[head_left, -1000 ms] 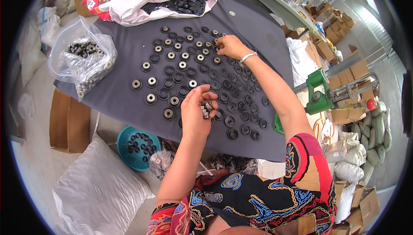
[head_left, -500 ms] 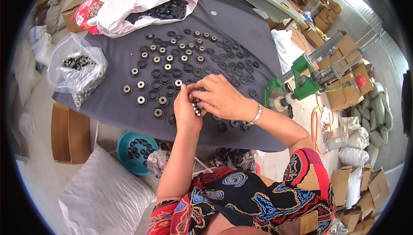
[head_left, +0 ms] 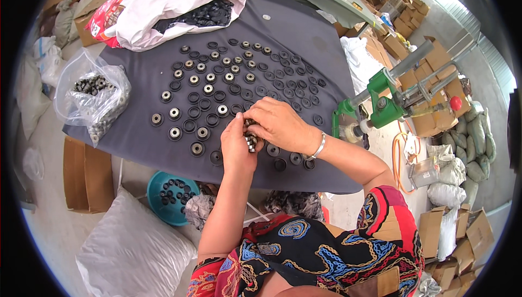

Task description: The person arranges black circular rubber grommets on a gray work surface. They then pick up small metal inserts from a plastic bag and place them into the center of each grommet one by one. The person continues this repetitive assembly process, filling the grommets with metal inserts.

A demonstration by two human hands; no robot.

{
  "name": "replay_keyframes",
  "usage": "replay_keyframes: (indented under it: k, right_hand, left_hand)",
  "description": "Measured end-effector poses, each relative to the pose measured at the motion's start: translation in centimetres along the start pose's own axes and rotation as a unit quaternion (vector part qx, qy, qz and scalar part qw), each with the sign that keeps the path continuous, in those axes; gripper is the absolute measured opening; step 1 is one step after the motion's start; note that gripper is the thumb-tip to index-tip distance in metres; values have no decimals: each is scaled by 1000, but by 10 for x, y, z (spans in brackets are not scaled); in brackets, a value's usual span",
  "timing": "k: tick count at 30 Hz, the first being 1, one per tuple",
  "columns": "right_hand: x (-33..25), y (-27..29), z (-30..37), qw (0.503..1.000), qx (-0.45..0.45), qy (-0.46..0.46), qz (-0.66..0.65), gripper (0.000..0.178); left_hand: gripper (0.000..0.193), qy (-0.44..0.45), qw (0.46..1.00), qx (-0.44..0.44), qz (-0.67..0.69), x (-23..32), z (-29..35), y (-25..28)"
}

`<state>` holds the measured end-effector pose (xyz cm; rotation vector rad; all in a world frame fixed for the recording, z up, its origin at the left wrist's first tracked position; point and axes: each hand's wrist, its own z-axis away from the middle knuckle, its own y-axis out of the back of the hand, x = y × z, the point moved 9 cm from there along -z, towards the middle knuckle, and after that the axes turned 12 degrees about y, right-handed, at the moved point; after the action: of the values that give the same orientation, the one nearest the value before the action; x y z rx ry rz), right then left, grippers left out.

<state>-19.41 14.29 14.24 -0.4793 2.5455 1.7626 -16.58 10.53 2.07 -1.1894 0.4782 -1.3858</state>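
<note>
My left hand point(head_left: 237, 150) is closed around several small metal bearings point(head_left: 250, 143) above the near part of the dark cloth-covered table point(head_left: 304, 174). My right hand point(head_left: 285, 127), with a bracelet at its wrist, reaches across from the right. Its curled fingers are at the bearings in the left palm, and its fingertips are partly hidden. Spread over the cloth beyond both hands lie many black plastic rings. Some hold a bearing in the middle, such as the ring with a bearing point(head_left: 174, 133) at the left; others, like the black ring point(head_left: 189, 126) beside it, have none.
A clear bag of bearings point(head_left: 111, 101) sits at the table's left edge. Behind it lies an open white sack point(head_left: 136, 22) of black parts. At the right stands a green hand press point(head_left: 378, 98). Below the table are a teal basin point(head_left: 157, 210) and a stuffed white sack point(head_left: 133, 248).
The view has shifted slightly, so the table and its parts sit a little farther left. Both hands stay together, with small finger movements around the bearings.
</note>
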Motion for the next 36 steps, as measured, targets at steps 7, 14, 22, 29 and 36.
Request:
replay_keyframes:
  k: [7,14,22,29,36]
  right_hand:
    - [22,1,-2,998,27,-41,-29,22]
    - [212,41,19,963,110,-239,64,21]
    - [281,10,32,953,36,-277,119,25]
    - [302,-2,40,946,26,-314,74,25]
    - [305,-8,30,946,0,-311,85,24]
  left_hand:
    - [27,-32,999,21,-29,7,5,-3]
    - [26,-6,999,-4,-43,9,5,-7]
    - [19,5,1000,-15,-7,7,1,-3]
    - [23,3,999,-17,-28,8,1,-5]
    - [23,2,1000,-15,-27,9,1,-3]
